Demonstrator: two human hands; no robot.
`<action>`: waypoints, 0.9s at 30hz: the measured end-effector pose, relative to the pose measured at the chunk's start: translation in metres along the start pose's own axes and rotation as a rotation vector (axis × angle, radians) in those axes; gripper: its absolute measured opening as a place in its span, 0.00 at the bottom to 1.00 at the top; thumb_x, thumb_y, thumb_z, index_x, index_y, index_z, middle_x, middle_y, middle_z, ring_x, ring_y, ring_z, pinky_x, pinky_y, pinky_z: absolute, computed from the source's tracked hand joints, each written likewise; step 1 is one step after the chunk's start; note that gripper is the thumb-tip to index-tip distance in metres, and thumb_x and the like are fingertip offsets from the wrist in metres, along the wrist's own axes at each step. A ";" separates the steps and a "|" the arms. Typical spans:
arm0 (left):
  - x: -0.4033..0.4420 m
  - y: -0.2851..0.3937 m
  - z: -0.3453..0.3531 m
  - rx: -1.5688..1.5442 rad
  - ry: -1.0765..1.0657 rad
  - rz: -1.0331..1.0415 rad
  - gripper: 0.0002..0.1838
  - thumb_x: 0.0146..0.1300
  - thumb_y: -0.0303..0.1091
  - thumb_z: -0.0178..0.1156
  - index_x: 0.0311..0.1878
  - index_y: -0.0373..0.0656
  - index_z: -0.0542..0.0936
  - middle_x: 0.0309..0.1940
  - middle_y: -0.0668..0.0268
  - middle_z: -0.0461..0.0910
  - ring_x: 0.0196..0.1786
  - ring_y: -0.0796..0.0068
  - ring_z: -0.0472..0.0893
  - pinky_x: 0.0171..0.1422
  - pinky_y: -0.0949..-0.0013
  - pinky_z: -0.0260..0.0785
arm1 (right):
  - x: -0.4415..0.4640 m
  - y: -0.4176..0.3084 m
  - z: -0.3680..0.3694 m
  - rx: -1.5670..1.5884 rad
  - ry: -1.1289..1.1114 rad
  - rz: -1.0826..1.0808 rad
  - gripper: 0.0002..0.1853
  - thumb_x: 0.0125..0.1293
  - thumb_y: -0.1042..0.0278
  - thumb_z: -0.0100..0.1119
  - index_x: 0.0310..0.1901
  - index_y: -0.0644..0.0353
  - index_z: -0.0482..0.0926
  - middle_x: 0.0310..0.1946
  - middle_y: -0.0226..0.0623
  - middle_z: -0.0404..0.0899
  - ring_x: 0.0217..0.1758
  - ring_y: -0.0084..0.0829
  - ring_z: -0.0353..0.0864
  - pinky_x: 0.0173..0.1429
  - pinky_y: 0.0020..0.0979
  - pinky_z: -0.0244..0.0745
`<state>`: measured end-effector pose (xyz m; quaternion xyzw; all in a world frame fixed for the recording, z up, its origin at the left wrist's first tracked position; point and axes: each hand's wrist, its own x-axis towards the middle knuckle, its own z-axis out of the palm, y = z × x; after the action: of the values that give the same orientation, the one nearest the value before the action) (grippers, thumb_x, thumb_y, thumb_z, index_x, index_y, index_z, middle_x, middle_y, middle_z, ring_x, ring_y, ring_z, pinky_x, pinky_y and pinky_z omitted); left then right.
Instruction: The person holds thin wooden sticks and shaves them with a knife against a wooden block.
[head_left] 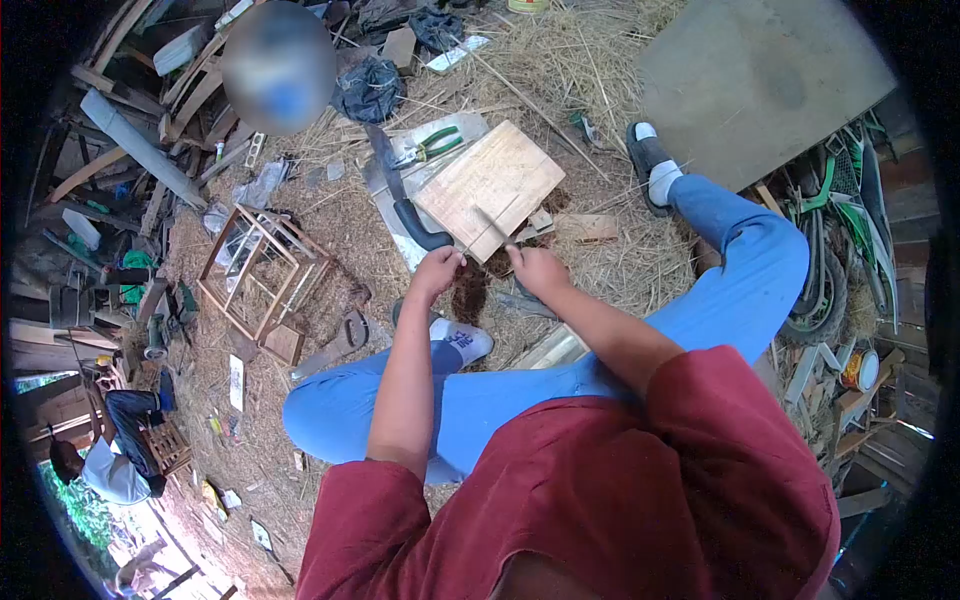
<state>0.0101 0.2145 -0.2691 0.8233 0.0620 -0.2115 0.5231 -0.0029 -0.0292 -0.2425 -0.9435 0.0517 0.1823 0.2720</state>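
Observation:
My right hand (540, 272) is closed round the handle of a knife, and its short blade (492, 224) points forward over the near edge of a wooden board (495, 180). Close by on the left, my left hand (437, 272) is pinched at the board's near corner; a thin sliver seems to be between the fingertips, too small to name surely. Beside the board lies a machete-like blade with a curved black handle (420, 228). Green-handled pliers (440, 141) rest on a metal sheet past the board's left side.
A wooden stick frame (265, 275) stands on the straw-covered ground at left, near a handsaw (335, 345). Scrap wood is piled at far left. A large flat panel (770, 80) and a green motorbike (840, 210) are at right. Another person (115, 470) sits at lower left.

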 end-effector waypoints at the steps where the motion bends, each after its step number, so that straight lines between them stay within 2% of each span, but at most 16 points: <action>1: -0.001 0.000 -0.001 0.001 -0.004 -0.002 0.13 0.73 0.40 0.56 0.36 0.43 0.83 0.24 0.71 0.75 0.28 0.77 0.73 0.32 0.68 0.66 | -0.006 -0.002 -0.002 -0.084 -0.047 -0.151 0.33 0.76 0.36 0.43 0.36 0.59 0.87 0.35 0.54 0.86 0.41 0.56 0.87 0.48 0.54 0.81; 2: -0.001 0.002 -0.002 -0.018 -0.008 -0.004 0.13 0.73 0.40 0.56 0.35 0.43 0.83 0.23 0.72 0.74 0.26 0.78 0.71 0.30 0.68 0.64 | -0.009 -0.003 -0.006 -0.171 -0.094 -0.305 0.35 0.76 0.36 0.42 0.35 0.61 0.87 0.36 0.55 0.86 0.42 0.57 0.87 0.49 0.53 0.81; 3: 0.000 0.001 -0.001 -0.040 -0.012 -0.007 0.13 0.74 0.40 0.56 0.35 0.43 0.82 0.21 0.72 0.72 0.24 0.78 0.70 0.27 0.69 0.62 | -0.006 0.002 -0.006 -0.177 -0.096 -0.304 0.35 0.76 0.36 0.42 0.35 0.61 0.87 0.36 0.55 0.86 0.42 0.57 0.87 0.49 0.53 0.81; 5: 0.003 0.001 0.001 -0.067 -0.023 0.001 0.13 0.74 0.40 0.56 0.35 0.44 0.82 0.19 0.73 0.71 0.21 0.80 0.68 0.25 0.70 0.60 | 0.011 0.008 -0.004 0.013 0.028 0.023 0.33 0.76 0.37 0.43 0.37 0.60 0.88 0.35 0.54 0.87 0.41 0.57 0.87 0.47 0.54 0.81; 7: 0.000 0.002 0.002 -0.033 0.008 -0.001 0.12 0.74 0.39 0.56 0.35 0.44 0.82 0.19 0.74 0.70 0.18 0.81 0.65 0.24 0.70 0.59 | 0.006 0.002 -0.004 -0.007 0.059 0.014 0.34 0.76 0.36 0.42 0.35 0.59 0.88 0.35 0.54 0.87 0.40 0.57 0.87 0.47 0.54 0.81; 8: -0.001 0.002 0.001 -0.032 0.000 -0.005 0.12 0.74 0.39 0.56 0.35 0.44 0.82 0.19 0.74 0.70 0.18 0.81 0.65 0.24 0.70 0.59 | 0.001 0.002 -0.003 -0.097 -0.043 -0.137 0.34 0.76 0.37 0.42 0.36 0.59 0.88 0.35 0.54 0.87 0.40 0.57 0.87 0.47 0.54 0.81; 9: 0.002 0.001 -0.003 -0.042 -0.041 -0.063 0.13 0.74 0.39 0.56 0.37 0.43 0.82 0.25 0.73 0.74 0.28 0.80 0.69 0.35 0.70 0.63 | -0.003 -0.001 -0.007 -0.188 -0.144 -0.292 0.34 0.77 0.37 0.41 0.36 0.60 0.88 0.35 0.54 0.87 0.41 0.56 0.87 0.48 0.53 0.82; 10: 0.003 0.001 -0.004 -0.055 -0.078 -0.119 0.13 0.75 0.39 0.56 0.39 0.43 0.83 0.31 0.72 0.79 0.37 0.79 0.73 0.46 0.69 0.67 | -0.002 0.001 -0.008 -0.202 -0.135 -0.302 0.35 0.77 0.36 0.41 0.36 0.60 0.88 0.34 0.54 0.86 0.41 0.56 0.87 0.48 0.53 0.81; 11: 0.002 0.001 -0.002 -0.059 -0.075 -0.118 0.13 0.75 0.39 0.56 0.39 0.43 0.83 0.31 0.72 0.79 0.37 0.79 0.73 0.46 0.69 0.67 | 0.002 0.004 -0.009 -0.206 -0.135 -0.305 0.35 0.77 0.36 0.41 0.36 0.60 0.88 0.34 0.54 0.86 0.41 0.56 0.87 0.48 0.53 0.81; 13: -0.001 0.009 -0.006 -0.028 -0.078 -0.146 0.13 0.75 0.40 0.56 0.39 0.43 0.83 0.30 0.73 0.77 0.34 0.80 0.72 0.42 0.71 0.66 | 0.021 0.010 -0.004 0.012 0.014 0.075 0.34 0.77 0.36 0.40 0.37 0.58 0.88 0.35 0.53 0.87 0.42 0.56 0.87 0.49 0.53 0.81; 15: 0.001 0.005 -0.009 -0.024 -0.094 -0.132 0.13 0.75 0.40 0.56 0.38 0.43 0.83 0.30 0.74 0.77 0.33 0.80 0.71 0.40 0.72 0.66 | 0.014 0.009 0.005 0.047 -0.005 0.072 0.34 0.77 0.35 0.40 0.39 0.58 0.88 0.36 0.53 0.87 0.42 0.56 0.87 0.49 0.53 0.81; 17: 0.002 0.002 -0.006 -0.035 -0.106 -0.110 0.13 0.74 0.41 0.56 0.38 0.43 0.83 0.29 0.74 0.77 0.32 0.81 0.71 0.38 0.72 0.65 | -0.001 0.000 -0.010 -0.191 -0.127 -0.242 0.34 0.78 0.37 0.40 0.39 0.61 0.88 0.36 0.55 0.87 0.42 0.57 0.87 0.49 0.54 0.81; 20: 0.005 0.005 -0.007 -0.039 -0.070 -0.058 0.13 0.74 0.41 0.56 0.38 0.44 0.82 0.29 0.74 0.76 0.30 0.81 0.71 0.35 0.73 0.65 | 0.022 0.018 0.006 -0.018 0.020 -0.003 0.32 0.77 0.40 0.41 0.39 0.59 0.87 0.35 0.56 0.86 0.41 0.58 0.86 0.48 0.56 0.80; 21: 0.005 0.005 -0.007 0.018 -0.048 -0.028 0.13 0.73 0.40 0.56 0.37 0.43 0.83 0.29 0.70 0.79 0.33 0.77 0.75 0.38 0.69 0.68 | 0.023 0.016 0.008 0.031 0.073 0.102 0.30 0.77 0.42 0.42 0.40 0.59 0.87 0.35 0.56 0.86 0.40 0.58 0.86 0.47 0.56 0.80; 25: 0.003 0.000 -0.005 0.024 -0.025 -0.034 0.13 0.71 0.39 0.56 0.36 0.41 0.84 0.29 0.64 0.82 0.36 0.71 0.79 0.43 0.64 0.72 | 0.012 0.017 0.006 -0.054 0.001 -0.107 0.31 0.78 0.42 0.42 0.40 0.63 0.86 0.34 0.57 0.85 0.40 0.60 0.86 0.47 0.57 0.79; 27: 0.005 0.000 -0.007 0.055 -0.011 -0.004 0.13 0.70 0.39 0.57 0.36 0.42 0.84 0.29 0.65 0.82 0.35 0.71 0.79 0.43 0.63 0.73 | 0.018 0.017 0.001 -0.006 0.046 -0.010 0.31 0.77 0.41 0.42 0.41 0.62 0.86 0.34 0.56 0.85 0.40 0.59 0.86 0.47 0.56 0.80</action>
<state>0.0168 0.2197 -0.2684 0.8359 0.0550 -0.2188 0.5004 0.0102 -0.0426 -0.2587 -0.9484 0.0526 0.1593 0.2689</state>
